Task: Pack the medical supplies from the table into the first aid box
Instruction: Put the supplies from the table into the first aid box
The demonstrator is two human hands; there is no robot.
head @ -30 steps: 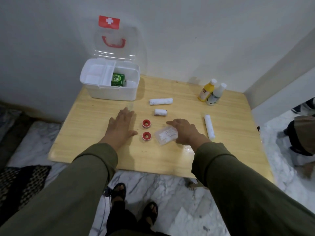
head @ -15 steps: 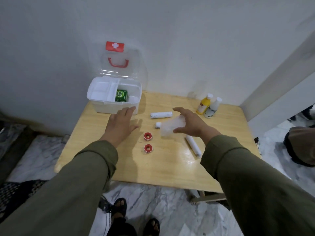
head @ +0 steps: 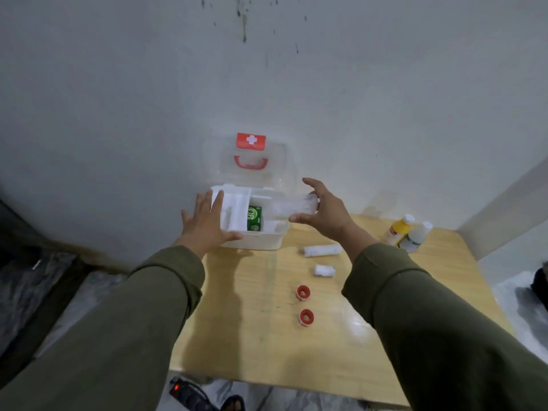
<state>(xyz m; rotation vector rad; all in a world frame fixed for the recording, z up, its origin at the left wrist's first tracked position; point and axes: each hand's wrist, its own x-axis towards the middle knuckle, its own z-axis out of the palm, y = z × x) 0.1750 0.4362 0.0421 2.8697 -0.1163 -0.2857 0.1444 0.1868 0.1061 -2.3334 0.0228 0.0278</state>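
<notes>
A: Start nearest. What lies on the counter (head: 237, 321) this side of the fingers?

B: Two red tape rolls (head: 306, 316) standing on their flat faces, well short of both hands. Beyond them a short bandage roll (head: 324, 270), then a longer bandage roll (head: 322, 250), both lying on their sides with the long axis running left to right, just under the right forearm.

A: And the right hand (head: 323, 210)?

B: Raised off the counter, thumb low and the fingers (head: 311, 183) arched above, pinching a clear plastic packet (head: 292, 206) by its right end. The packet's long axis runs roughly left to right, its free end pointing left from the fingers, out over the right side of the first aid box (head: 252, 238). It is blurred, so what is inside it I cannot tell.

A: The left hand (head: 207, 223)?

B: Fingers spread flat, palm down, laid on the box's left near corner, holding nothing.

A: What is past the fingertips?

B: The open box, with a white tray on its left half and a green carton (head: 254, 218) standing in the middle. Its clear lid (head: 252, 161) stands upright against the wall behind. Far off to the right of the right hand, a yellow bottle (head: 398, 231) and a white bottle (head: 416, 237) lean together.
</notes>
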